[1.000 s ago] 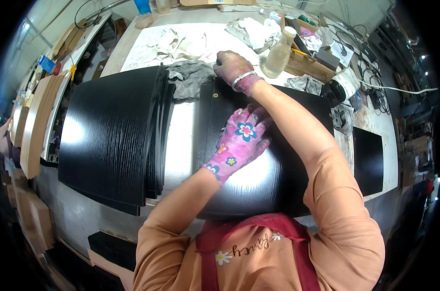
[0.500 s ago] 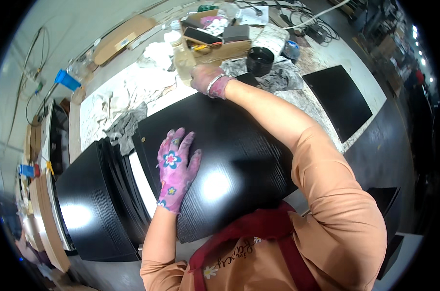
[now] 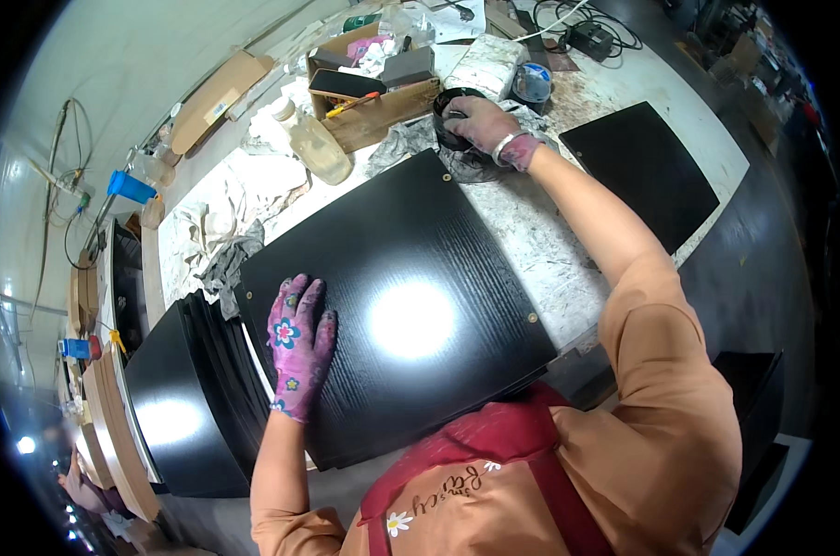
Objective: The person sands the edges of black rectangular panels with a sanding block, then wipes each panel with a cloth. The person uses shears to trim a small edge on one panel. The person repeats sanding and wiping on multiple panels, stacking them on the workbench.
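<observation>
Left hand: the floral pink glove (image 3: 297,343) lies palm down on the large black panel, by its left edge; the grip is spread wide, fingers stretched and thumb apart, closed round nothing.
Right hand: the stained pink glove (image 3: 485,125) reaches over the mouth of the black cup (image 3: 445,132), fingers curled down at its rim; how narrow that grip is, or whether it holds anything inside, I cannot tell.
Large black panel (image 3: 392,250): flat at the near edge of the bench (image 3: 549,250), glossy, with brass-coloured eyelets (image 3: 447,177) at corners.
Black cup's place: beyond the panel, toward the bench's far edge, with a dark grey rag (image 3: 480,169) around its base.
Panel stack (image 3: 174,398): at the near edge, left of the large panel.
Smaller black panel (image 3: 637,176): by the bench's near right corner.
Bottle (image 3: 318,148): between the large panel and the far edge, just beside an open-topped box (image 3: 373,127).
</observation>
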The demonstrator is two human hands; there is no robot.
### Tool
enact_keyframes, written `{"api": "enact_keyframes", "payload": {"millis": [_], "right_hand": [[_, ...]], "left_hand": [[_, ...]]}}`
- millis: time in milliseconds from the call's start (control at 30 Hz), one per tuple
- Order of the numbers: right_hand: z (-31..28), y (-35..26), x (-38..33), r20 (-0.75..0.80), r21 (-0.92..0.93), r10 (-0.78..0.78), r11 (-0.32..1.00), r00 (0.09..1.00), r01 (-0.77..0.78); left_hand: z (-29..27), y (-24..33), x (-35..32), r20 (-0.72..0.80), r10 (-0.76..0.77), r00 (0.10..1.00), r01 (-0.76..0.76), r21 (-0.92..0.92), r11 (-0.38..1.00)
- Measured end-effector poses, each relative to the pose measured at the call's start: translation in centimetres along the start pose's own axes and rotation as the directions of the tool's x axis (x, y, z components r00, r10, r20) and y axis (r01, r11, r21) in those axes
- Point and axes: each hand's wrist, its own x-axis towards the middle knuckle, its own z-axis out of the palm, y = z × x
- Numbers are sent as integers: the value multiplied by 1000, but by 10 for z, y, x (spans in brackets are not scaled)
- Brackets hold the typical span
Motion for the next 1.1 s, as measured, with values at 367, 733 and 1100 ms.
{"api": "enact_keyframes", "payload": {"millis": [367, 733, 1100], "right_hand": [[38, 28, 5, 12, 643, -141, 760, 990, 100], [9, 21, -77, 103, 666, -207, 741, 973, 87], [-39, -12, -231, 190, 484, -187, 872, 964, 74]], "left_hand": [[7, 1, 4, -2, -32, 999, 32, 59, 998], [10, 3, 10, -6, 18, 1000, -17, 100, 995], [14, -3, 4, -36, 71, 997, -68, 77, 995]]}}
